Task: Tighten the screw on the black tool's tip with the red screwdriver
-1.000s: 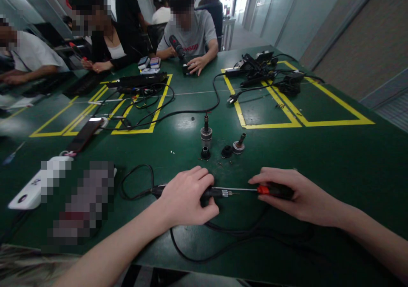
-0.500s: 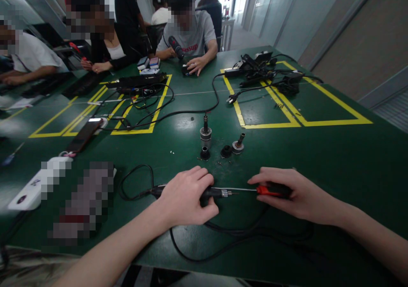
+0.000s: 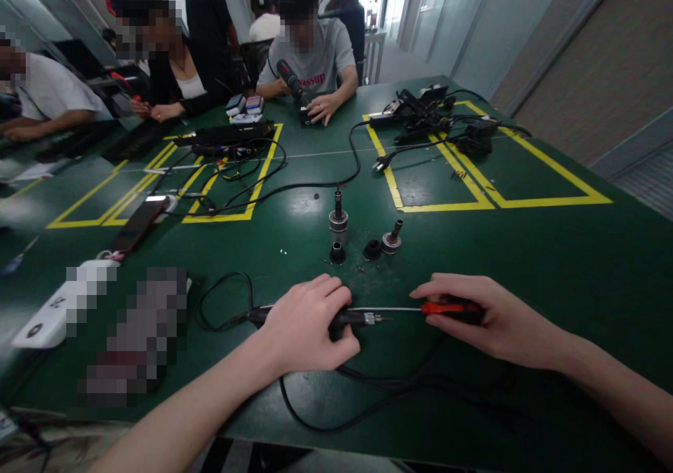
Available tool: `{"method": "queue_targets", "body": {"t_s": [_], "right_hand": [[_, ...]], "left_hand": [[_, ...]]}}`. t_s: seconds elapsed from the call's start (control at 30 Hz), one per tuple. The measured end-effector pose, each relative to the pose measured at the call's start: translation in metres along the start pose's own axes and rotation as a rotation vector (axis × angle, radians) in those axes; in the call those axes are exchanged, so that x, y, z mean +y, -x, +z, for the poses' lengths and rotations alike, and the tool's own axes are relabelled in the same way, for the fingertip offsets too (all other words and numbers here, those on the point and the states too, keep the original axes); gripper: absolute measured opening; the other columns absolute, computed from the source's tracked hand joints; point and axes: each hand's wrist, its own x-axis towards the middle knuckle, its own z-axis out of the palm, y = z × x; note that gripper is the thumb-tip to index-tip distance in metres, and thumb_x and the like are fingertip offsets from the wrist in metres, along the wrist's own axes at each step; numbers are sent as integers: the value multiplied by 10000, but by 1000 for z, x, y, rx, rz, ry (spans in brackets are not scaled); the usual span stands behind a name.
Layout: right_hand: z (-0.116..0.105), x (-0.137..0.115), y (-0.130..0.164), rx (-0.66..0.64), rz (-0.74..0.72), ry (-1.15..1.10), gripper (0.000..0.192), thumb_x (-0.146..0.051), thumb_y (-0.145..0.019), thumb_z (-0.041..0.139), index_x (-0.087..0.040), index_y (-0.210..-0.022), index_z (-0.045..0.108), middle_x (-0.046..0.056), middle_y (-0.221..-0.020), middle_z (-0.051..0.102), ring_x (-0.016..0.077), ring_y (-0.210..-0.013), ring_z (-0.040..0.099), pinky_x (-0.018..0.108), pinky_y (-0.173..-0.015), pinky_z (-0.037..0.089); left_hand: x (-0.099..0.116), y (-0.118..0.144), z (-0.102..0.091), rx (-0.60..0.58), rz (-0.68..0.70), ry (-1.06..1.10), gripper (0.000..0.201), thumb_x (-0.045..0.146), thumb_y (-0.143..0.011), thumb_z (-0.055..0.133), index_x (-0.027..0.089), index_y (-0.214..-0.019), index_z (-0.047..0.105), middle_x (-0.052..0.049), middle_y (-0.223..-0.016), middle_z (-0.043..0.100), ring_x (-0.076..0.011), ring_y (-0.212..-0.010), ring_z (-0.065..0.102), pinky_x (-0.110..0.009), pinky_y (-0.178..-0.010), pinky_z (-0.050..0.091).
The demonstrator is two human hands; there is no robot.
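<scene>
Rolled the screwdriver (image 3: 433,308) slightly, pinching its handle (image 3: 454,309) in the right hand (image 3: 499,322), just right of the pen tool (image 3: 356,317), enclosed by the curled left hand (image 3: 313,324). Could bend the bit (image 3: 385,319) by letting the shaft (image 3: 397,310) slip.

Metal parts (image 3: 338,222) and cables (image 3: 310,184) on green table (image 3: 547,263)

The red-and-black screwdriver handle (image 3: 451,309) has rolled within the right grip (image 3: 502,319), showing more red.
</scene>
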Motion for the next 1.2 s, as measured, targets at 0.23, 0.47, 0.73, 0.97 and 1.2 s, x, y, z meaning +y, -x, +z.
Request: {"method": "queue_targets", "body": {"t_s": [0.23, 0.47, 0.73, 0.97, 1.2], "right_hand": [[2, -2, -4, -26, 7, 3, 303, -383, -1089, 548, -264, -1164, 816, 69, -950, 856, 221, -758, 792, 321, -686, 631], [0, 0, -2, -12, -3, 0, 243, -389, -1049, 631, -279, -1186, 799, 69, -1019, 854, 242, -873, 812, 336, -750, 649], [2, -2, -4, -29, -23, -2, 296, -344, -1119, 514, -269, -1158, 797, 51, -972, 854, 214, -787, 802, 313, -694, 617], [-4, -6, -9, -50, -29, -50, 172, -301, -1025, 666, -236, -1106, 802, 51, -892, 803, 194, -740, 764, 289, -681, 604], [5, 2, -3, -25, -46, 25, 273, -393, -1081, 583, -266, -1186, 800, 94, -1040, 850, 251, -882, 808, 339, -777, 642]], "left_hand": [[1, 0, 0, 1, -7, 3, 96, 253, -796, 602, 230, -864, 538, -29, -865, 643, -229, -843, 628, -355, -752, 542], [1, 0, -1, -2, -3, -2, 94, 253, -795, 592, 229, -865, 533, -33, -881, 645, -232, -855, 628, -359, -750, 539], [2, -1, -1, -6, -4, -7, 98, 258, -793, 592, 232, -858, 522, -33, -883, 656, -239, -872, 639, -363, -752, 534], [1, -1, 0, -24, -3, -26, 100, 274, -803, 590, 229, -868, 530, -42, -905, 663, -252, -902, 649, -377, -781, 554], [2, -4, 0, -57, -14, -43, 105, 280, -810, 591, 230, -875, 526, -43, -918, 668, -254, -910, 654, -383, -807, 563]]}}
